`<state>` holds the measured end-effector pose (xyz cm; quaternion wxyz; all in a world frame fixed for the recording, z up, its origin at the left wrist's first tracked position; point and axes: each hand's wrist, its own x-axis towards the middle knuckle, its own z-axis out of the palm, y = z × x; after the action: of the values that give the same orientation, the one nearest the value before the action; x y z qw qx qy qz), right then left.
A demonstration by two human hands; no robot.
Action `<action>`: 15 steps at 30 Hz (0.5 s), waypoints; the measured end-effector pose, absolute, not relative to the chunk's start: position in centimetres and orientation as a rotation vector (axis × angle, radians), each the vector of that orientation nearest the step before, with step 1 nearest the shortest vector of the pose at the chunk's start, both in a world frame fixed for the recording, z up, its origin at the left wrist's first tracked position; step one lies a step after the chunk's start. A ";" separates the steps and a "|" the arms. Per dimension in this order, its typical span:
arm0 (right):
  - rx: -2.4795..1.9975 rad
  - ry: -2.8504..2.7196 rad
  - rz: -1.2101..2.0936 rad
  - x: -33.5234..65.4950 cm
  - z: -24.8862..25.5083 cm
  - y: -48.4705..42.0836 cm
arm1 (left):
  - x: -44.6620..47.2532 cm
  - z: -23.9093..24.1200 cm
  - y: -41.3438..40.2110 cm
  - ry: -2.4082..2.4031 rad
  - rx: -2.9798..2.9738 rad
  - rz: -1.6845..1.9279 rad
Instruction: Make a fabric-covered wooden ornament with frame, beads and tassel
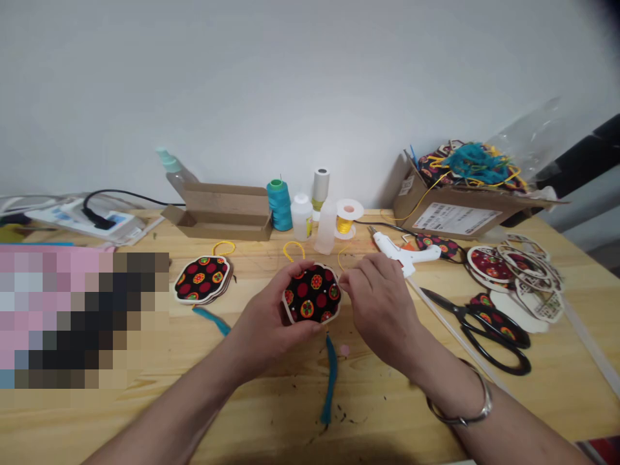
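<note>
Currently I observe a fabric-covered disc (312, 294), black with red and floral dots, held at centre above the wooden surface (310, 413). The left hand (271, 316) supports it from the near-left side, with its fingers (295, 303) clamped on the disc's edge. The right hand (380, 303) sits at the disc's right edge, its fingers (346, 281) close together and touching that edge; I cannot tell whether they grip the disc or a strand of cord there.

A yellow cord loop (293, 250) rises beyond the disc. A blue tassel (329, 381) lies loose on the surface on the near side, apart from the disc. To the left, a stack of similar discs (202, 279) has its own yellow loop (223, 247), and a second blue tassel (210, 321) lies at its near edge.

Judging from this layout, the loop is in place on the held disc, while the near tassel remains unattached. A hot glue gun (404, 250) lies to the far right of the hands, and black-handled scissors (489, 332) lie to the right.
</note>
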<state>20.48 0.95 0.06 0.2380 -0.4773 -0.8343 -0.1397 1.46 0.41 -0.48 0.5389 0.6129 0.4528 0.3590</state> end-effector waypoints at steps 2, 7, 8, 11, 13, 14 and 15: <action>-1.303 -2.269 -0.380 20.6 0.0 1.1 | 1.5 -0.4 0.4 1.073 1.466 0.845; -1.307 -2.194 -0.344 21.2 0.3 1.7 | 1.4 -0.5 0.5 1.114 1.460 0.819; -1.297 -2.182 -0.325 21.3 0.4 1.7 | 1.4 -0.5 0.5 1.114 1.453 0.819; -1.246 -2.190 -0.268 21.4 0.7 1.6 | 1.4 -0.6 0.5 1.107 1.455 0.830; -1.206 -2.218 -0.261 21.3 0.8 1.4 | 1.4 -0.6 0.5 1.109 1.453 0.837; -1.188 -2.232 -0.271 21.2 0.8 1.3 | 1.4 -0.6 0.5 1.110 1.448 0.840; -1.175 -2.246 -0.284 21.1 0.8 1.2 | 1.4 -0.6 0.5 1.111 1.441 0.841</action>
<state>21.12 1.19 0.79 0.2915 -0.4406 -0.8424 -0.1065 1.39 0.55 -0.60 0.5384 0.6059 0.4669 0.3537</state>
